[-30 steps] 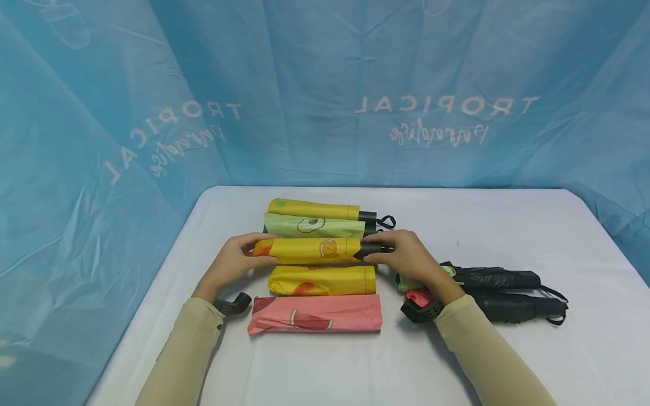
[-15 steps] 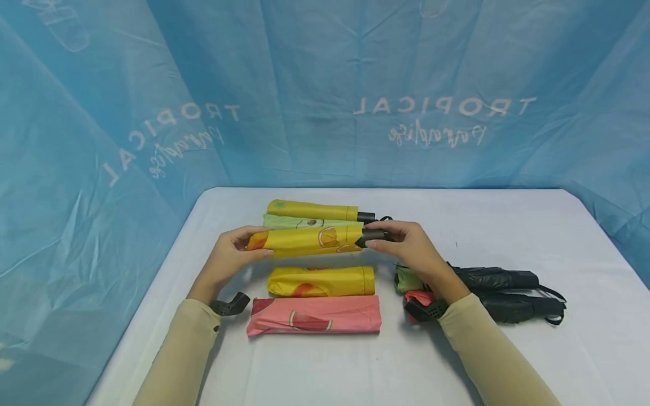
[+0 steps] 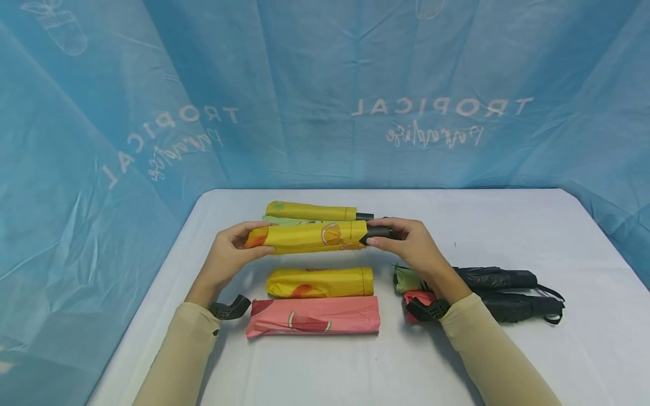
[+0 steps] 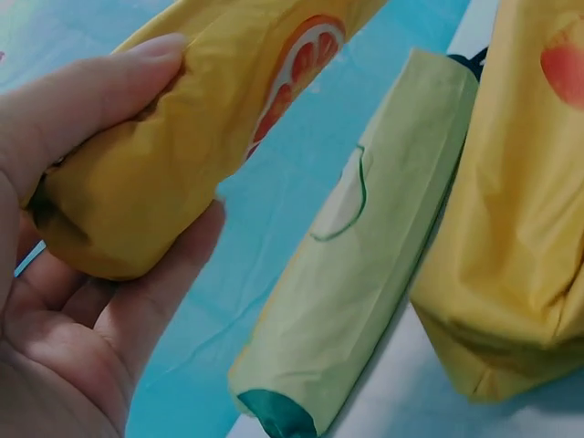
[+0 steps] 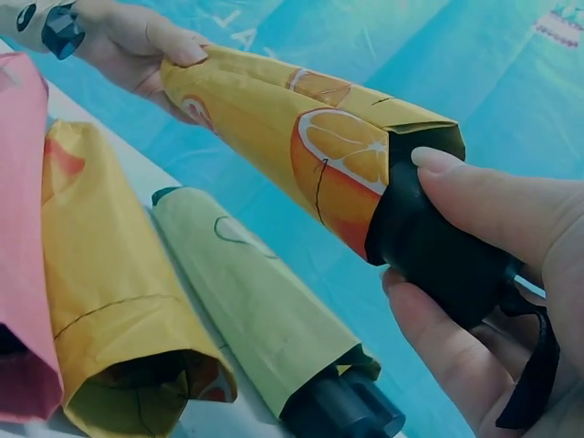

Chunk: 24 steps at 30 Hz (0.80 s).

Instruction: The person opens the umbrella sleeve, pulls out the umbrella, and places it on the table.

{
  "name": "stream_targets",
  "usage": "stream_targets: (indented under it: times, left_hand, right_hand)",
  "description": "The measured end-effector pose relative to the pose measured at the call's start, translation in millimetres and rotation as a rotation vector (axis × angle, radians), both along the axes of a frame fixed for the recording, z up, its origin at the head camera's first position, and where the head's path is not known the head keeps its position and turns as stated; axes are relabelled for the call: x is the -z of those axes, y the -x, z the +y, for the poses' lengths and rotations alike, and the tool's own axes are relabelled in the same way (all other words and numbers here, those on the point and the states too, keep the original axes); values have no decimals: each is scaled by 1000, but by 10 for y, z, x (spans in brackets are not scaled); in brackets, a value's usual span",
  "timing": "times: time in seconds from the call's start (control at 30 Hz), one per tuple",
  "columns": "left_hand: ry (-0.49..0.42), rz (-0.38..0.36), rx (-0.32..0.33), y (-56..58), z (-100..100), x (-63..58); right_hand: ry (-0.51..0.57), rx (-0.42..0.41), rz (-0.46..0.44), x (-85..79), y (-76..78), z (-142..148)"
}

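Between both hands is a folded umbrella [image 3: 310, 238] in a yellow cover with orange-slice prints. My left hand [image 3: 229, 251] grips its covered left end, thumb on the near side. The black handle [image 5: 447, 242] at the other end is pinched by my right hand [image 3: 412, 243], and a black strap [image 5: 537, 360] hangs there. In the head view the held umbrella overlaps a light green avocado-print umbrella [image 3: 284, 220], mostly hidden behind it. Nearer to me lies a yellow cover [image 3: 322, 283], its right end gaping in the right wrist view.
Frontmost on the white table [image 3: 315, 372] lies a pink watermelon-print cover [image 3: 350, 316]. Another yellow umbrella [image 3: 315, 211] with a black handle lies at the back. Two dark folded umbrellas [image 3: 492, 278] rest at the right, partly behind my right forearm. A blue curtain [image 3: 304, 152] hangs behind.
Both hands have raised the orange-print umbrella and carried it slightly toward the back. It now covers most of the green umbrella in the head view. The other umbrellas and covers stay put.
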<state>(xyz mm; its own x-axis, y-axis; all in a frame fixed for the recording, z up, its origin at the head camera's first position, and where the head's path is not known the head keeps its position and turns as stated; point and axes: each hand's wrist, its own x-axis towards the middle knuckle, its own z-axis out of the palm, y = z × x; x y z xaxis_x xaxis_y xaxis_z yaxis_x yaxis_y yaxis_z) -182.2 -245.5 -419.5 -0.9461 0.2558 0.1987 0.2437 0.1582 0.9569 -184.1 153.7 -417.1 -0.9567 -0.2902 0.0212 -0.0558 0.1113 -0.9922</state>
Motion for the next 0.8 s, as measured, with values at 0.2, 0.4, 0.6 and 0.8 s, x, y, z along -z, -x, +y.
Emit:
stream_targets:
  times: [0.2, 0.4, 0.6, 0.8]
  left_hand:
    - [-32, 25, -23, -7, 66, -45]
    - [-25, 16, -27, -10, 93, -54]
    - [-33, 26, -8, -24, 87, -82]
    - [-45, 40, 17, -35, 83, -99]
  right_hand:
    - [-27, 33, 32, -56, -2, 23]
    - [-34, 41, 37, -87, -13, 52]
    - [-18, 44, 34, -134, -37, 73]
    - [21, 39, 52, -165, -44, 97]
